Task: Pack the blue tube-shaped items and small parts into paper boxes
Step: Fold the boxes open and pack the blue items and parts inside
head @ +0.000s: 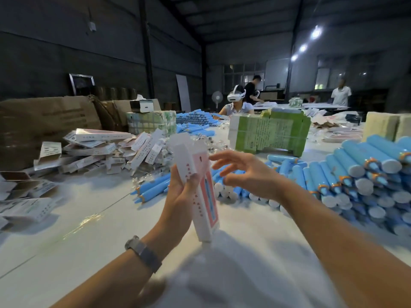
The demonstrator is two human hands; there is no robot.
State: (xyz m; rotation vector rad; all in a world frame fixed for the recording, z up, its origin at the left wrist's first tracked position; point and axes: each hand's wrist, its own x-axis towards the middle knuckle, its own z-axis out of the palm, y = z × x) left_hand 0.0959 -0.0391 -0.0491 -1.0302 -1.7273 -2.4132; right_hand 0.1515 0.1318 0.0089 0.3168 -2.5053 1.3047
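Observation:
My left hand grips a tall white and pink paper box, held upright above the white table, its top flap raised. My right hand hovers just right of the box's upper part, fingers spread and loosely bent, holding nothing. Behind my hands lies a row of blue tubes with white caps. A large stack of the same blue tubes fills the right side. Small clear-wrapped parts lie in a heap behind the box.
Flat and folded paper boxes are piled at the left. Green and white bundled packs stand at the back centre, brown cartons at the far left. A person wearing a headset sits across the table; two others stand further back.

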